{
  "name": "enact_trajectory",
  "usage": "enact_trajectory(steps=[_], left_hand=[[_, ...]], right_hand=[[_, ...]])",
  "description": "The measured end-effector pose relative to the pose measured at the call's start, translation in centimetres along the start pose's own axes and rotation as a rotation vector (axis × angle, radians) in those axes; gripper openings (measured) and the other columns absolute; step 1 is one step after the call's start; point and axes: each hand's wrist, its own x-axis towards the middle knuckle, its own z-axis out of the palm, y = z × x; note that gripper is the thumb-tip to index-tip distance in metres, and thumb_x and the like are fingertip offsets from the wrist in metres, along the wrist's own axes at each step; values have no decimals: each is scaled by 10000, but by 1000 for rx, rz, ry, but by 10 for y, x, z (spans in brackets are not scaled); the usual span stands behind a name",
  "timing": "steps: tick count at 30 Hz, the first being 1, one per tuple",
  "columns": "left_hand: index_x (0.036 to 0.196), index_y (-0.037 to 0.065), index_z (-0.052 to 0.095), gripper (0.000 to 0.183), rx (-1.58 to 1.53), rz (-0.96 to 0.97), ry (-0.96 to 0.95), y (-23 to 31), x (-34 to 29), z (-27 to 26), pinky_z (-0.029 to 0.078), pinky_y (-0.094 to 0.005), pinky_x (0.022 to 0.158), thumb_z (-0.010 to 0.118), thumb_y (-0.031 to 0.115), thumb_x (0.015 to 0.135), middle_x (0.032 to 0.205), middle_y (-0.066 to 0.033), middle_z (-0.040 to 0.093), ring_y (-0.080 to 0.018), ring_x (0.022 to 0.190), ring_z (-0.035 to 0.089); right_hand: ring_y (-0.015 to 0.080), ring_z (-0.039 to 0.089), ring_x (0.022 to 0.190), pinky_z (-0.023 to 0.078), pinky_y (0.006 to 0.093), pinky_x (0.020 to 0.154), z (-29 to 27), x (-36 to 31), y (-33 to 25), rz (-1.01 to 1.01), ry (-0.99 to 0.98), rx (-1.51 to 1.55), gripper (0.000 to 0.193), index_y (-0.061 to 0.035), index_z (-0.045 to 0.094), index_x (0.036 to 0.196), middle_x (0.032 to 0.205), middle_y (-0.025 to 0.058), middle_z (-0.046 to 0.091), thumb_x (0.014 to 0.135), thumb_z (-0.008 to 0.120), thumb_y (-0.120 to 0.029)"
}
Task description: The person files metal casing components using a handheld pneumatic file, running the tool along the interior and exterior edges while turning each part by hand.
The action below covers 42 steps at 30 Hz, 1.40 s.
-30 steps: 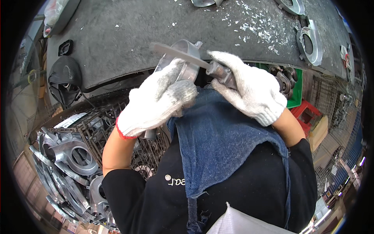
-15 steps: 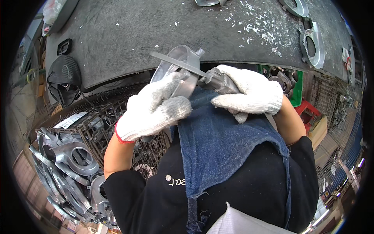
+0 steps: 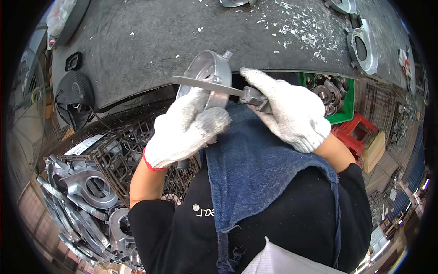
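Observation:
My left hand (image 3: pixel 186 125), in a white knit glove with a red cuff, is closed around the lower side of a round, hollow metal casting (image 3: pixel 221 68). The casting is silver, ring-shaped and tilted, with a small stub on its upper right. A flat file (image 3: pixel 207 85) with a blocky grey handle is in my right hand (image 3: pixel 296 109), also gloved in white. Its grey blade points left across the front of the casting; whether it touches the metal I cannot tell. My right index finger stretches forward above the handle, while the other fingers are partly hidden.
Bright flakes (image 3: pixel 296 32) lie scattered over the dark worktable (image 3: pixel 150 59). More metal castings (image 3: pixel 363 48) rest at its right side. A green crate (image 3: pixel 350 102) of round parts and a red stool (image 3: pixel 353 132) stand at right. Many castings (image 3: pixel 91 189) are piled lower left beside a wire basket (image 3: pixel 114 169).
The file has swung from slanting down to the right to lying nearly level, and its handle is lower. My right hand has turned, its index finger now extended. The casting has tipped slightly.

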Motion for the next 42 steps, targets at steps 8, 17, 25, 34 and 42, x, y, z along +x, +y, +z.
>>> enact_trajectory(steps=[8,17,25,34,42], left_hand=[[1413,-43,497,654,93,161,26,-22,-1,-1,540,-297,684,762,200,868,1061,-164,665,-201,836,654],[1382,18,420,671,-716,21,-226,-37,6,14,586,-413,848,781,92,821,1101,-182,655,-286,961,692],[1224,35,523,740,-947,148,127,-46,10,47,609,-409,714,942,305,677,1017,-141,644,-277,840,693],[1200,-24,530,555,-813,382,306,-36,5,46,582,-339,852,762,-106,703,1072,-156,685,-245,1007,693],[1281,-17,461,605,-732,335,326,-41,9,51,604,-425,896,796,-23,777,1222,-197,648,-321,1069,696]], right_hand=[[335,708,948,568,409,809,-2,3,5,-42,109,32,572,-158,516,1415,1112,123,713,882,721,-181],[323,720,793,565,410,689,3,-2,6,-38,-13,86,526,-195,489,1402,923,126,720,934,650,-373],[261,732,693,553,370,697,-25,-17,-2,199,-360,470,575,-134,545,1283,767,118,721,881,726,-502],[354,713,809,529,440,762,-9,-9,-8,118,-457,303,579,-145,539,1270,829,156,713,889,667,-561],[375,713,852,531,451,780,-10,-14,-8,93,-395,262,604,-136,523,1280,887,162,723,884,669,-569]])
